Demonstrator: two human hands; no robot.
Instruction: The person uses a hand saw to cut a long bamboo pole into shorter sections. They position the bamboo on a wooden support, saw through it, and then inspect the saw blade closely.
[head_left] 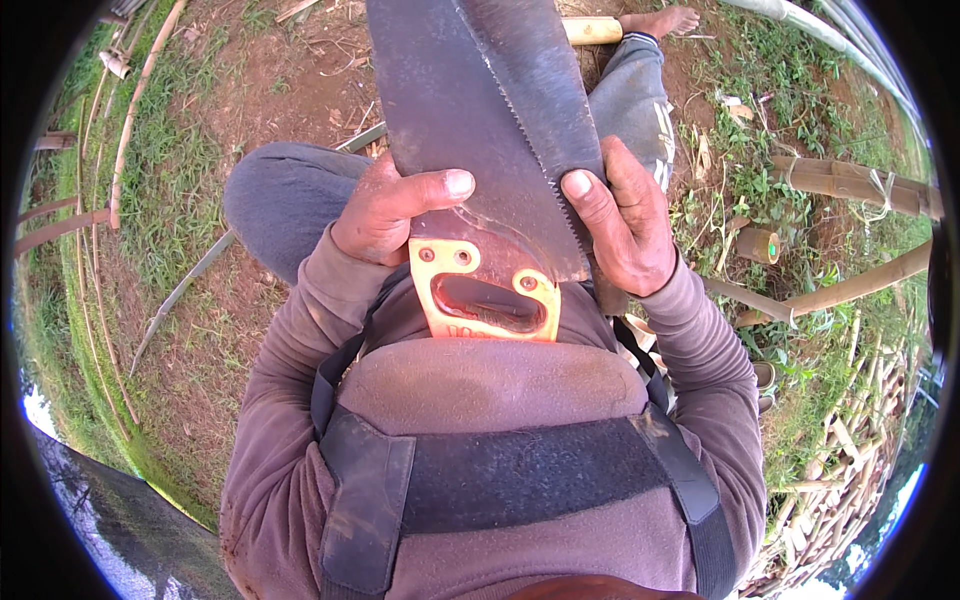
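L hand (pixel 385 210) & R hand (pixel 625 220) both clamped on saw blade (pixel 470 110), thumbs on top; orange handle (pixel 485 290) just below, btwn wrists.

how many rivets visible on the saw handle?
3 on the orange saw handle: two near the left hand, one near the right hand. More may be hidden under the hands.

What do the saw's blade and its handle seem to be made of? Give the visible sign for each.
Saw blade: apparently steel, dull grey-brown with rusty staining and a toothed edge; both the left hand and right hand grip it.
Handle: probably wood or plastic, orange with a slight sheen, fixed by round rivets; the look leaves it open.
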